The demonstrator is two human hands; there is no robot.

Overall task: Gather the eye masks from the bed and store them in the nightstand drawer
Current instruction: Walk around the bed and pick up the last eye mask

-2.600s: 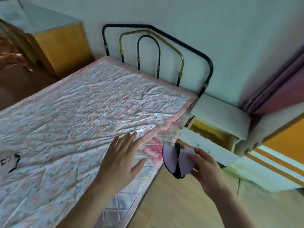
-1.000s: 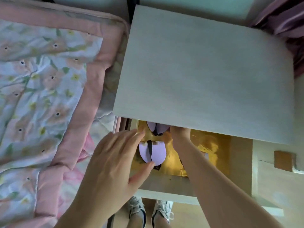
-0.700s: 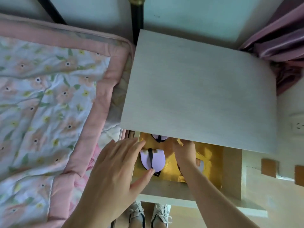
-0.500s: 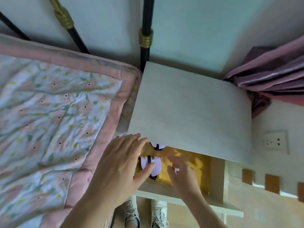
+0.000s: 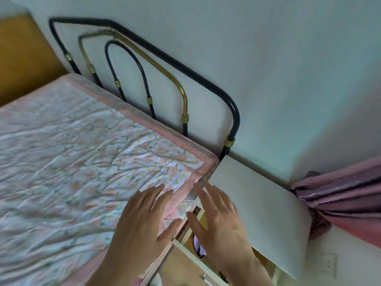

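Pink quilt: covers the bed (image 5: 86,162); its flower print is smeared by blur toward the left, so I can't make out details there.
Left hand: my left hand (image 5: 142,226) is flat with fingers spread, holding nothing, over the quilt's pink border at the bed corner.
Right hand: my right hand (image 5: 220,226) is also spread and empty, over the gap between bed and nightstand; it hides most of the drawer's inside.
Drawer: the drawer (image 5: 198,263) stands pulled out below the nightstand top, with a white front and a small knob at the lower edge of view; its front is cut off by the frame.
Inside the drawer: a yellow lining, and one eye mask (image 5: 198,245), pale lilac with a black strap, only a sliver showing beside my right wrist. Whether more masks lie under my hand I can't tell.
Nightstand: the nightstand (image 5: 257,213) has a plain white top, just beside the bed corner.
Headboard: the headboard (image 5: 179,83) is black and brass metal tubing against the wall.
Curtain: a mauve curtain (image 5: 340,195) bunches at the right, cut off by the edge.
Wall socket: the wall socket (image 5: 327,265) is faint, low on the right.
Writing: none that I can read.
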